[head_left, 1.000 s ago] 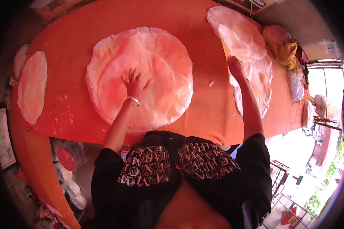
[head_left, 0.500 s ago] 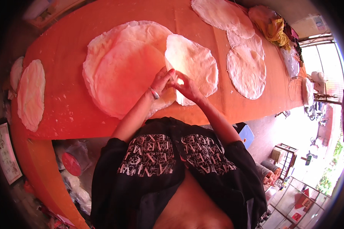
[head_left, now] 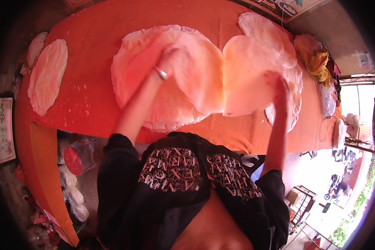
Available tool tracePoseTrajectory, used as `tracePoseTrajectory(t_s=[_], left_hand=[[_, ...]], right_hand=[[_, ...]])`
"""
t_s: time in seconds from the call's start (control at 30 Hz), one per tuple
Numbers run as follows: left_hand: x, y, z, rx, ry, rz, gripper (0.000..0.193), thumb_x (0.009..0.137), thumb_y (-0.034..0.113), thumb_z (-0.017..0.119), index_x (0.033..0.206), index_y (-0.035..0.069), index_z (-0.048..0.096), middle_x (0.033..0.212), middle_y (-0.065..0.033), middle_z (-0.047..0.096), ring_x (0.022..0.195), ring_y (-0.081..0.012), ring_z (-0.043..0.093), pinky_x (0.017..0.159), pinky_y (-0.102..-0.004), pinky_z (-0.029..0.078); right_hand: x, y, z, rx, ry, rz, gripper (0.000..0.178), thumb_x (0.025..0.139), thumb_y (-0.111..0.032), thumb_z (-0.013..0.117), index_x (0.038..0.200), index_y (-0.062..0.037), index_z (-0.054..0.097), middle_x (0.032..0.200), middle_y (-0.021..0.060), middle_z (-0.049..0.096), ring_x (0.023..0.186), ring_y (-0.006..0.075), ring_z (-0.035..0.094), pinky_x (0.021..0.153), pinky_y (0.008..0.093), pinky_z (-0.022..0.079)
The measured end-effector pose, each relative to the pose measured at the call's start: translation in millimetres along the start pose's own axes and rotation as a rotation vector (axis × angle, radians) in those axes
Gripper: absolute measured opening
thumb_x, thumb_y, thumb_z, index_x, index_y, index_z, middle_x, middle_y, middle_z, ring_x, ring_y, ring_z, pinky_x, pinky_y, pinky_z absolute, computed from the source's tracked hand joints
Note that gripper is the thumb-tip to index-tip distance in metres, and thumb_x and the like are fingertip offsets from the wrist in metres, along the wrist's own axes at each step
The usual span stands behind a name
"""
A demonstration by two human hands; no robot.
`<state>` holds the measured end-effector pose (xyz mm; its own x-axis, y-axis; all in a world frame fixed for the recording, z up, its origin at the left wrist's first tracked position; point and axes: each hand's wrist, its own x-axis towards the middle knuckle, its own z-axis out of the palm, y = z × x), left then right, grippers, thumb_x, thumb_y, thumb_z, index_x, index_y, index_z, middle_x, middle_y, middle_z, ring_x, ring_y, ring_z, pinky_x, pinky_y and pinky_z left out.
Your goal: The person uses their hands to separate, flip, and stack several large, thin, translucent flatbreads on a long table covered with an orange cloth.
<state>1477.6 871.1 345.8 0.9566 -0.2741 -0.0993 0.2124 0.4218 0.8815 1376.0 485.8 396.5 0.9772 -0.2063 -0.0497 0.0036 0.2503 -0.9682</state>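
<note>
A wide stack of thin, pale, round sheets, like flatbread, lies on the orange-covered table. Above it my left hand, with a light band at the wrist, is smeared by motion. It is at the upper part of a blurred thin sheet spread over the stack. My right hand is at the right part of another smooth round sheet, which overlaps the sheets on the right. The blur hides the fingers of both hands, so their grip does not show.
Overlapping pale sheets lie at the far right. Two more rounds, one a long pale sheet, rest near the left end. Yellow cloth and a clear plastic bag are heaped at the right end. Below the table is a red round object.
My hands were together at the smaller sheet's edge and have parted, the left up and left, the right to the right. One sheet now reaches over the right-hand group; another spreads over the stack.
</note>
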Motion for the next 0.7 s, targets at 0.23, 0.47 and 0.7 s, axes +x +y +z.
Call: tracePoseTrajectory(t_s=[0.23, 0.47, 0.7], left_hand=[[52.8, 53.8, -190.7, 0.258, 0.003, -0.001, 0.04, 0.081, 0.007, 0.051, 0.119, 0.001, 0.043, 0.117, -0.0061, 0.048, 0.105, -0.0139, 0.047, 0.089, -0.027, 0.039], [37.8, 5.0, -329.8, 1.293, 0.673, 0.055, 0.046, 0.081, 0.017, 0.05, 0.12, -0.004, 0.039, 0.114, -0.0177, 0.051, 0.109, -0.0277, 0.047, 0.092, -0.0317, 0.036], [10.2, 9.5, -136.5, 1.325, 0.51, 0.552, 0.049, 0.081, 0.025, 0.055, 0.119, -0.001, 0.041, 0.119, -0.0205, 0.046, 0.115, -0.0341, 0.04, 0.095, -0.0389, 0.031]], right_hand=[[39.1, -81.1, -66.5, -0.248, 0.023, -0.23, 0.038, 0.09, -0.018, 0.04, 0.12, 0.0047, 0.039, 0.116, 0.0211, 0.049, 0.104, 0.032, 0.05, 0.088, 0.0395, 0.041], [76.7, -114.5, 65.7, -0.51, -0.18, -0.189, 0.031, 0.091, -0.017, 0.04, 0.117, -0.0026, 0.044, 0.11, 0.0143, 0.055, 0.097, 0.0233, 0.056, 0.08, 0.0313, 0.046], [5.6, 67.0, 171.3, -1.293, -0.845, -0.649, 0.048, 0.077, 0.001, 0.042, 0.124, -0.0105, 0.042, 0.123, 0.0084, 0.046, 0.111, 0.0166, 0.045, 0.092, 0.0302, 0.039]])
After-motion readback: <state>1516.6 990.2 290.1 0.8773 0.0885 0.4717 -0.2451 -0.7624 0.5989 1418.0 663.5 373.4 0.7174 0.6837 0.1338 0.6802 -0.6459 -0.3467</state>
